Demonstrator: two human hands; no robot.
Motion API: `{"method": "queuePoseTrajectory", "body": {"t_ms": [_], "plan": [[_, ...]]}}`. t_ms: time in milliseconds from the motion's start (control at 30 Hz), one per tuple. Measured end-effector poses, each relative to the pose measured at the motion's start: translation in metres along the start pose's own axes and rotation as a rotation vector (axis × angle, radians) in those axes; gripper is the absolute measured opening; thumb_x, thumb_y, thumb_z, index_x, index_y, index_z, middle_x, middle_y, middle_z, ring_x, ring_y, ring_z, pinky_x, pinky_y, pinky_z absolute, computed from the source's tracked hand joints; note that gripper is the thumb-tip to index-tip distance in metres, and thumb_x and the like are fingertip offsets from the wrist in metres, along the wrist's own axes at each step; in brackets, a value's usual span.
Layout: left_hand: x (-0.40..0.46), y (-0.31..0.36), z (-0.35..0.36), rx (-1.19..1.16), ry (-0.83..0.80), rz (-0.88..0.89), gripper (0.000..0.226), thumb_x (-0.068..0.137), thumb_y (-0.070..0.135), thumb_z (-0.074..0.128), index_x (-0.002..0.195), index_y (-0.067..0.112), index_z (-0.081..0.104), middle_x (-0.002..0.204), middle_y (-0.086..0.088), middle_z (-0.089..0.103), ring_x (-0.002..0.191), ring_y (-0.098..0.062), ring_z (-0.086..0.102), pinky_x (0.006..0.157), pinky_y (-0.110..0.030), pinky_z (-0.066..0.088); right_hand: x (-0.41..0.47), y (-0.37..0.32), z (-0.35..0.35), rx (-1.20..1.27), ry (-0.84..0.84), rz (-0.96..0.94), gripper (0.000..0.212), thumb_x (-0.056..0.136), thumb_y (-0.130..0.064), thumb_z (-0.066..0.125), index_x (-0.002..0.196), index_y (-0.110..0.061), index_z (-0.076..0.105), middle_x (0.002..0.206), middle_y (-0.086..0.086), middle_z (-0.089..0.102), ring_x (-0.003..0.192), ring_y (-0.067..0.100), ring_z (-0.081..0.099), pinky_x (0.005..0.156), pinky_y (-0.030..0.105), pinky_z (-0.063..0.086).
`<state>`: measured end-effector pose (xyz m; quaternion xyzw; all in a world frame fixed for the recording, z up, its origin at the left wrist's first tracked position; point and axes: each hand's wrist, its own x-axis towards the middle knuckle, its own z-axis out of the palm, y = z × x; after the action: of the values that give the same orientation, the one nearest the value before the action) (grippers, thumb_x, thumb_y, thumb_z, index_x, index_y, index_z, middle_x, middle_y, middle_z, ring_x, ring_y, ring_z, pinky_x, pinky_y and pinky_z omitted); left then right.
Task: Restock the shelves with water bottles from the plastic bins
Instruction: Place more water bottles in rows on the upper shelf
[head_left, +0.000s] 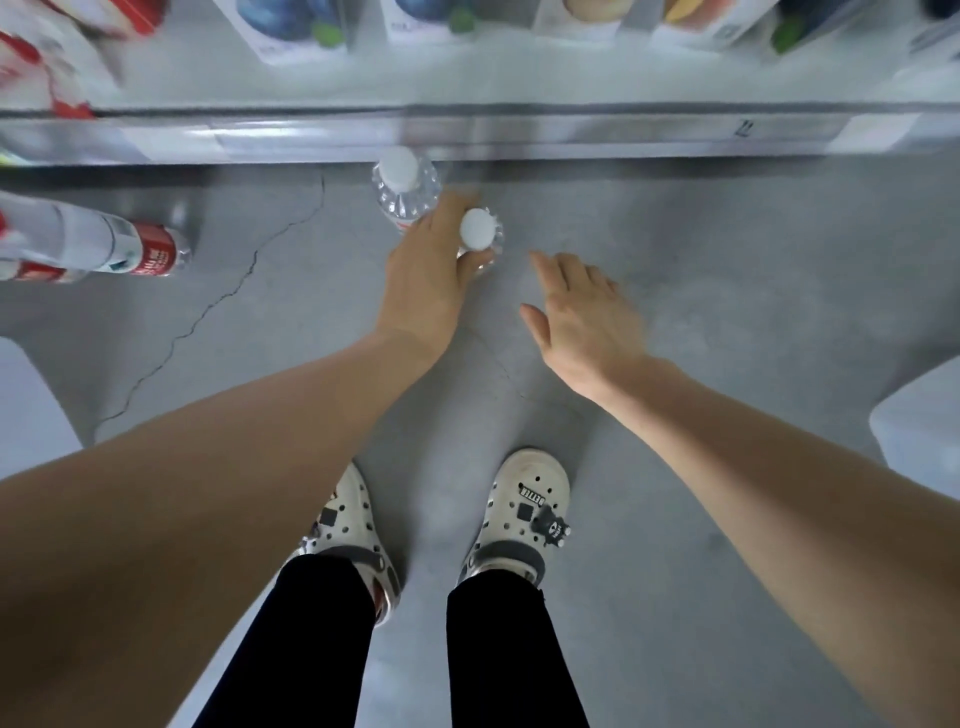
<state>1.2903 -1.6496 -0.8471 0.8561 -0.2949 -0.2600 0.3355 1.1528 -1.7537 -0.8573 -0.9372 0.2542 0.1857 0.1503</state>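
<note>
I look straight down at a grey floor in front of a shelf edge (519, 132). My left hand (423, 283) holds two clear water bottles with white caps: one bottle (402, 189) sticks out beyond my fingers near the shelf edge, the other bottle (480, 236) is between thumb and fingers. My right hand (584, 317) hangs beside them with straight, spread fingers and holds nothing.
Red-labelled bottles (130, 249) lie at the left below the shelf edge. Cartons (291, 26) stand on the shelf at the top. White plastic bin corners show at the left edge (31, 405) and the right edge (919, 421). My two white clogs (524, 499) stand below.
</note>
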Motion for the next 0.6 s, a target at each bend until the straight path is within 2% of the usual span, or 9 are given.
{"method": "queuePoseTrajectory", "body": {"t_ms": [67,133,200,267,333,367,433,533,600], "plan": [[-0.007,0.014,-0.022,-0.012,-0.024,-0.017,0.031,0.091,0.023,0.063,0.12,0.015,0.055,0.1,0.004,0.062,0.088,-0.009,0.051,0.074,-0.021,0.034,-0.013,-0.003,-0.022,0.107,-0.045,0.054,0.053,0.095,-0.014,0.048,0.146,-0.01,0.035,0.133,0.014,0.048,0.111,0.037,0.051,0.09,0.046,0.044],[-0.015,0.037,-0.051,-0.059,-0.063,-0.017,0.033,0.09,0.029,0.065,0.12,0.017,0.056,0.097,0.005,0.062,0.088,-0.016,0.057,0.072,-0.025,0.037,-0.028,-0.006,-0.055,0.252,-0.138,0.147,0.064,0.089,0.0,0.046,0.149,-0.012,0.029,0.139,0.014,0.042,0.118,0.037,0.048,0.097,0.044,0.042],[-0.023,0.071,-0.087,-0.105,-0.1,0.013,0.034,0.089,0.035,0.065,0.118,0.02,0.057,0.096,0.006,0.064,0.09,-0.019,0.061,0.074,-0.029,0.043,-0.043,-0.009,-0.09,0.354,-0.243,0.256,0.07,0.086,0.004,0.045,0.151,-0.013,0.026,0.14,0.016,0.042,0.122,0.037,0.049,0.102,0.04,0.04],[-0.031,0.115,-0.128,-0.138,-0.138,0.035,0.03,0.089,0.036,0.064,0.115,0.022,0.056,0.099,0.006,0.065,0.093,-0.014,0.061,0.08,-0.028,0.047,-0.06,-0.012,-0.124,0.48,-0.349,0.338,0.067,0.088,0.004,0.046,0.149,-0.017,0.029,0.128,0.014,0.051,0.115,0.032,0.054,0.096,0.035,0.043],[-0.039,0.164,-0.173,-0.146,-0.181,0.063,0.026,0.092,0.034,0.062,0.114,0.02,0.056,0.1,0.007,0.065,0.093,-0.004,0.058,0.079,-0.015,0.043,-0.081,-0.019,-0.164,0.735,-0.431,0.4,0.06,0.09,0.004,0.048,0.14,-0.028,0.036,0.111,0.005,0.054,0.096,0.021,0.059,0.08,0.029,0.05],[-0.042,0.189,-0.195,-0.149,-0.193,0.076,0.026,0.093,0.033,0.061,0.114,0.018,0.056,0.099,0.008,0.065,0.092,0.001,0.056,0.077,-0.008,0.041,-0.095,-0.026,-0.19,0.892,-0.466,0.436,0.058,0.09,0.004,0.053,0.138,-0.027,0.04,0.112,0.002,0.055,0.096,0.019,0.062,0.077,0.029,0.053],[-0.048,0.238,-0.242,-0.155,-0.215,0.094,0.025,0.094,0.03,0.059,0.113,0.015,0.056,0.098,0.011,0.064,0.091,0.007,0.056,0.073,0.0,0.038,-0.121,-0.042,-0.238,1.075,-0.5,0.438,0.062,0.081,-0.003,0.073,0.134,-0.02,0.047,0.124,0.006,0.06,0.106,0.024,0.066,0.084,0.041,0.058],[-0.059,0.305,-0.309,-0.205,-0.264,0.089,0.026,0.092,0.035,0.063,0.112,0.021,0.055,0.1,0.017,0.064,0.092,0.003,0.061,0.077,-0.004,0.042,-0.156,-0.064,-0.314,1.05,-0.47,0.34,0.082,0.056,-0.023,0.085,0.13,-0.018,0.05,0.123,0.007,0.062,0.111,0.023,0.063,0.089,0.045,0.057],[-0.072,0.343,-0.354,-0.271,-0.281,0.059,0.044,0.08,0.046,0.073,0.116,0.029,0.055,0.108,0.016,0.066,0.1,-0.001,0.063,0.086,-0.016,0.048,-0.178,-0.081,-0.376,1.064,-0.44,0.292,0.085,0.057,-0.022,0.086,0.133,-0.016,0.048,0.124,0.006,0.062,0.111,0.022,0.063,0.089,0.041,0.058]]}}
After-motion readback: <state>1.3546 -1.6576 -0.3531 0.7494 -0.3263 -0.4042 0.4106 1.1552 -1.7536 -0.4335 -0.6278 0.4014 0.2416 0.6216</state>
